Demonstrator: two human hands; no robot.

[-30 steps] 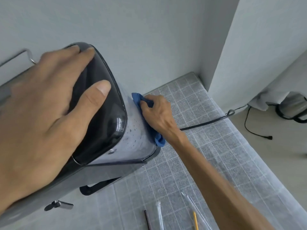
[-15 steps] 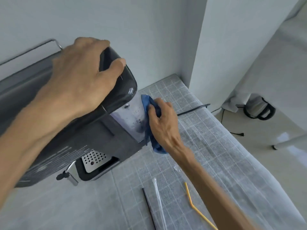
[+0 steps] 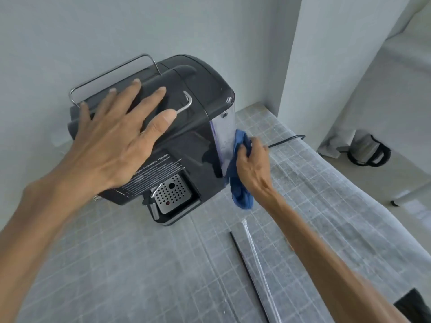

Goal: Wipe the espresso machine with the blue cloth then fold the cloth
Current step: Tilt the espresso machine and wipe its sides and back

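Note:
The black espresso machine stands on the counter against the wall, with a wire rail on top and a perforated metal drip tray at its front. My left hand lies flat with fingers spread over the machine's top and front. The bunched blue cloth is pressed against the clear water tank on the machine's right side. My right hand grips the cloth, which hangs down toward the counter below the hand.
The counter wears a grey grid-patterned cover. A black stick and a clear wrapped straw lie near the front. The machine's black power cord runs right over the counter edge. A white pillar stands right of the machine.
The view has pulled back and up, showing the whole machine. My left hand has slid from the rounded tank lid to the machine's top and front. The right hand keeps the cloth on the tank's side.

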